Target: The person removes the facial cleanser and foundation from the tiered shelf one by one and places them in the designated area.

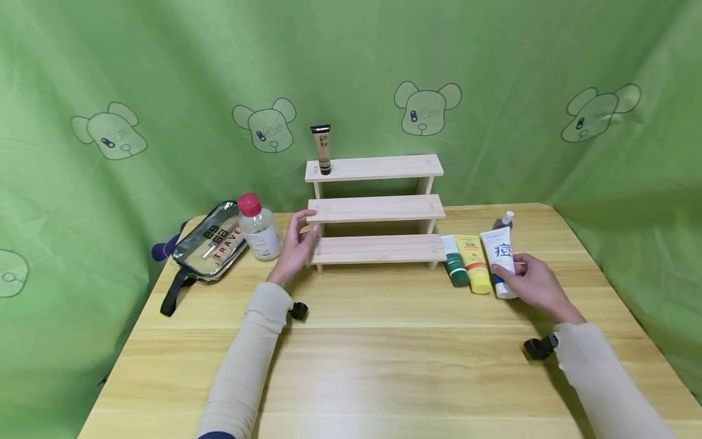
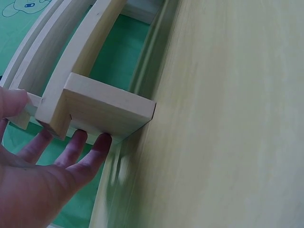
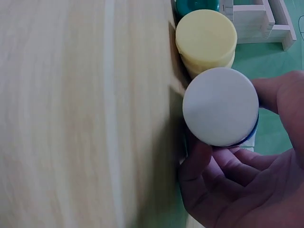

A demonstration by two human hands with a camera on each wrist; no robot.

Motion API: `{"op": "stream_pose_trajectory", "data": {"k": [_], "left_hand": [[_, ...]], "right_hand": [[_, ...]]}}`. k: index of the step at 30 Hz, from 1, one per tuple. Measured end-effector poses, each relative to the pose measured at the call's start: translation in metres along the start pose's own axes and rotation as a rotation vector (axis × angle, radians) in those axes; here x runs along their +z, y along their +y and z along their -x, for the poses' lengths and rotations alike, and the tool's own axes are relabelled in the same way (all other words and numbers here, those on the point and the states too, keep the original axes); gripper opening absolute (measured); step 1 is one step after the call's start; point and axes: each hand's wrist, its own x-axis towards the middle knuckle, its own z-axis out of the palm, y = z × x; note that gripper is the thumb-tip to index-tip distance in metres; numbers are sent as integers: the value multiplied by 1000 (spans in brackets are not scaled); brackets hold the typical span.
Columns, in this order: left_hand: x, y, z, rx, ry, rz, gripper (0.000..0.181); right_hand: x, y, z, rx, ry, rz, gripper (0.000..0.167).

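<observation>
My left hand (image 1: 298, 247) is at the left end of a three-step wooden shelf (image 1: 378, 210). In the left wrist view its fingertips (image 2: 104, 138) touch the side panel, with the thumb up by another step. On the right, my right hand (image 1: 534, 280) grips a white squeeze tube (image 1: 500, 247) with blue lettering, thumb in front and fingers behind. Seen from the right wrist, the tube's round white cap (image 3: 221, 107) faces the camera. Directly left of it lie a yellow tube (image 1: 473, 262) and a white-and-green tube (image 1: 455, 262).
A beige tube with a black cap (image 1: 323, 149) stands at the left of the top step. Left of the shelf are a red-capped clear bottle (image 1: 260, 228) and a transparent travel pouch (image 1: 211, 244). Behind the white tube stands a small bottle (image 1: 504, 219). A green curtain (image 1: 351, 73) hangs behind the table.
</observation>
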Motion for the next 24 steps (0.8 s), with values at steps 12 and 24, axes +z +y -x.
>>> {"op": "stream_pose_trajectory", "data": {"k": [12,24], "left_hand": [[1,2,1,5,-6,20,42],[1,0,2,5,-2,6,42]], "right_hand": [[-1,5,5,50,-20,3,90],[2,7,11,32,71,-10,80]]}}
